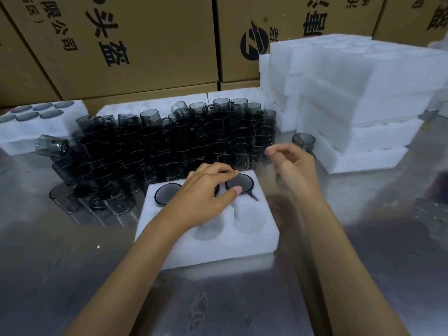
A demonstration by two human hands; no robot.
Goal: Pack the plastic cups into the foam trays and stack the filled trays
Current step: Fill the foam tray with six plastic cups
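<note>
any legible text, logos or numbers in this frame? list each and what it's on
"头盔" on the left cardboard box, large black print.
"限公司" on the same box, smaller print; the line is cut off at the top.
Round black logo with an "®" mark on the middle cardboard box; the characters beside it are cropped and unreadable.
Right cardboard box: characters cut off, unreadable.
Cups and foam trays: no readable text.

The foam tray is white. The cups are dark, see-through grey, almost black where they crowd together. The cup set in the tray has a dark grey top. The stack of trays is white too. The boxes are brown with black writing and a black round mark. The table is shiny silver-grey.
</note>
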